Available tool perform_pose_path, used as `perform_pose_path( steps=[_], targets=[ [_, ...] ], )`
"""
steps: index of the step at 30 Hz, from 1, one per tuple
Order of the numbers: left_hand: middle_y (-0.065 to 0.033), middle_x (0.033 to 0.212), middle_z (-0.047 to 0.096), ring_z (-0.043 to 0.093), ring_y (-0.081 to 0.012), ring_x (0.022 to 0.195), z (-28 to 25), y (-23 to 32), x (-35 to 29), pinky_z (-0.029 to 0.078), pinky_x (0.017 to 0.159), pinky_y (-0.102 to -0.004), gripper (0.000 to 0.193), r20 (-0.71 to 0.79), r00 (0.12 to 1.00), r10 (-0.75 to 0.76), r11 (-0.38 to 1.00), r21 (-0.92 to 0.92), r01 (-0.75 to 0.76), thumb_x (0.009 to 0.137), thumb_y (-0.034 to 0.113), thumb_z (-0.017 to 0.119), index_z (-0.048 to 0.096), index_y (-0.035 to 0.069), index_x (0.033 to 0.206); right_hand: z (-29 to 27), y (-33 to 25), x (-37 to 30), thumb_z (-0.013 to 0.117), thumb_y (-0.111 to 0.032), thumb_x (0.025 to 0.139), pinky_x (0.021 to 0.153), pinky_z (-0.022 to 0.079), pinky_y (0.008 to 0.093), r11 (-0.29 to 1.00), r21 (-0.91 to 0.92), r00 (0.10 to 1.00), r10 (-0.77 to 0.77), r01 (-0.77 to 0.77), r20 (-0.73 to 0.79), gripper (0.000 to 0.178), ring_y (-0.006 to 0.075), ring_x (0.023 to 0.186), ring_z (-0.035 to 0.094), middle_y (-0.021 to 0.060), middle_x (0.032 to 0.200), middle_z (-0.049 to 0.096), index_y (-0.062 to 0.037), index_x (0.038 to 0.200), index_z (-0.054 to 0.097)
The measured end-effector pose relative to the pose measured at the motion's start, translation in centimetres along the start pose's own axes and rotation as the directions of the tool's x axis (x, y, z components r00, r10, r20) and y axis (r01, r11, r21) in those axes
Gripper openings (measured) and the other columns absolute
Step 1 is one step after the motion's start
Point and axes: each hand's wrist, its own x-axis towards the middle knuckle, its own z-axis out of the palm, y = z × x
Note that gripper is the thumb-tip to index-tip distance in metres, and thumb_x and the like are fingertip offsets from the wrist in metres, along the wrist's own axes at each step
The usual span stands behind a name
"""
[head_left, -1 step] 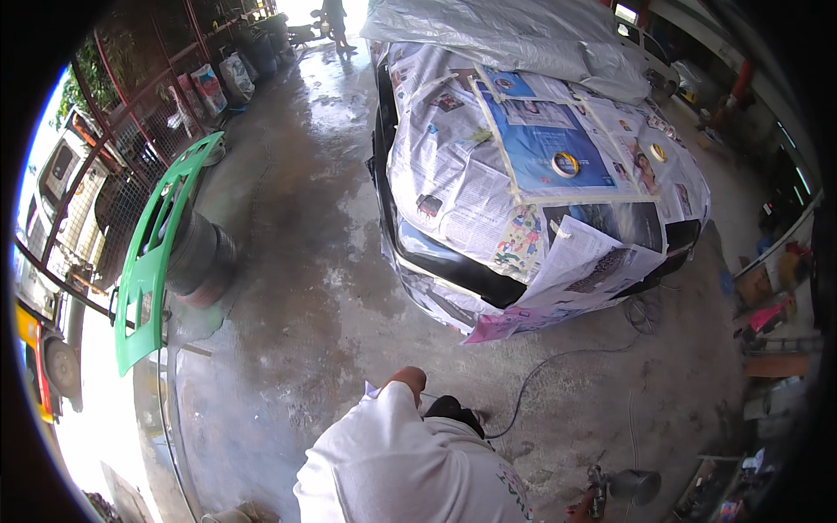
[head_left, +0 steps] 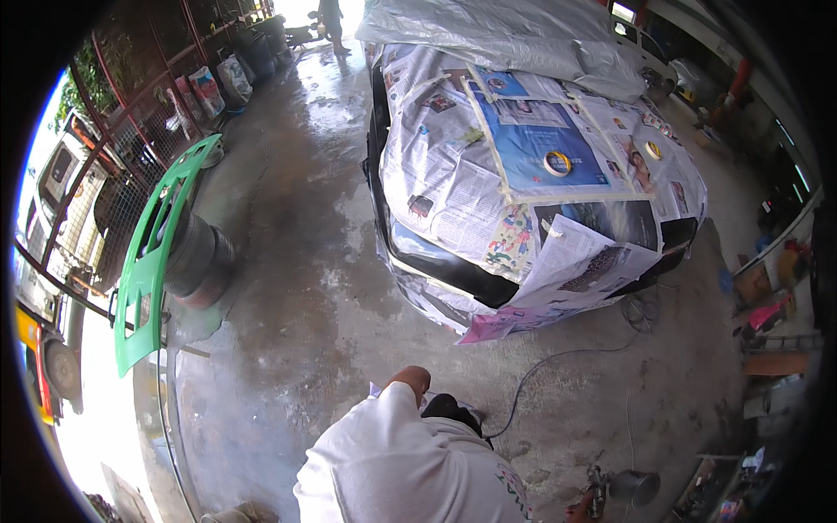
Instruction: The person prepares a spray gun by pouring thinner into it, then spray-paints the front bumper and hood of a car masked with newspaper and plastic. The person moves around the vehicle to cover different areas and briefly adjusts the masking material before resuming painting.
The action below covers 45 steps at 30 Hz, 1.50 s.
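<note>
At the lower right edge, my right hand is closed round a metal spray gun. A dark rounded cup sits at the gun's side. My left arm is bent beyond the white sleeve, and its hand cannot be made out. A small pale scrap shows beside that arm. Ahead stands a car whose hood and front are masked with taped newspaper. Two tape rolls lie on the paper, one larger roll and one smaller. Neither hand touches the car.
A silver sheet covers the car's rear part. On the left, a green bumper leans against dark drums near a mesh fence. A hose curves over the concrete floor. Far off, a person stands by the bright opening.
The car and its newspaper sit slightly farther left in the picture, as my view has turned a little. My right hand keeps its hold on the spray gun.
</note>
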Motion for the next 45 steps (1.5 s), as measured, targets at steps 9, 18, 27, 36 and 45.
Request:
perform_pose_path(
  steps=[9,18,27,36,45],
  targets=[
    [-0.0112,0.091,0.074,0.064,-0.0234,0.078,-9.9,36.1,4.0,0.053,0.074,-0.0449,0.049,0.172,0.859,0.483,0.795,0.324,-0.512,0.096,0.051,0.062,0.079,0.004,0.099,-10.8,8.2,13.2,0.069,-0.029,0.099,0.053,0.047,0.0329,0.991,0.132,0.979,0.055,-0.029,-0.197,0.042,0.0220,0.073,0.064,0.0136,0.109,0.073,-0.0039,0.132,0.065],
    [-0.0112,0.107,0.074,0.066,-0.0239,0.095,-4.1,52.1,8.9,0.053,0.084,-0.0429,0.037,0.391,0.899,0.198,0.874,0.344,-0.342,0.087,0.032,0.068,0.076,0.006,0.113,-24.9,13.3,30.9,0.071,-0.009,0.092,0.056,0.053,0.0290,0.967,0.224,0.987,0.143,-0.122,-0.077,0.045,0.0151,0.066,0.067,0.0077,0.089,0.070,-0.0021,0.136,0.064],
    [-0.0104,0.122,0.074,0.070,-0.0255,0.105,-11.3,74.4,10.0,0.055,0.089,-0.0405,0.040,0.276,0.807,0.523,0.741,0.322,-0.590,0.088,0.023,0.068,0.073,0.018,0.128,-36.7,12.8,58.2,0.068,-0.016,0.099,0.049,0.050,0.0260,0.958,0.288,0.994,0.038,-0.008,-0.100,0.044,0.0104,0.056,0.064,0.0037,0.089,0.070,-0.0041,0.140,0.060],
    [-0.0085,0.118,0.075,0.068,-0.0234,0.100,-18.5,84.2,20.7,0.054,0.089,-0.0383,0.033,0.200,0.978,0.052,0.998,-0.046,-0.043,0.092,0.030,0.071,0.077,0.020,0.123,-37.9,7.7,84.3,0.079,-0.010,0.089,0.085,0.055,0.0305,0.984,0.149,0.992,-0.107,0.097,0.061,0.041,0.0207,0.095,0.072,0.0130,0.109,0.074,-0.0041,0.128,0.069],
    [-0.0100,0.126,0.071,0.067,-0.0310,0.113,-44.8,113.1,31.3,0.052,0.098,-0.0401,0.037,0.206,0.819,0.536,0.683,0.465,-0.564,0.094,0.032,0.062,0.073,0.019,0.127,-41.6,4.5,108.0,0.082,-0.012,0.085,0.095,0.054,0.0366,0.943,0.037,0.924,-0.332,0.331,0.191,0.043,0.0282,0.110,0.071,0.0150,0.120,0.072,-0.0060,0.125,0.071]
  ],
)
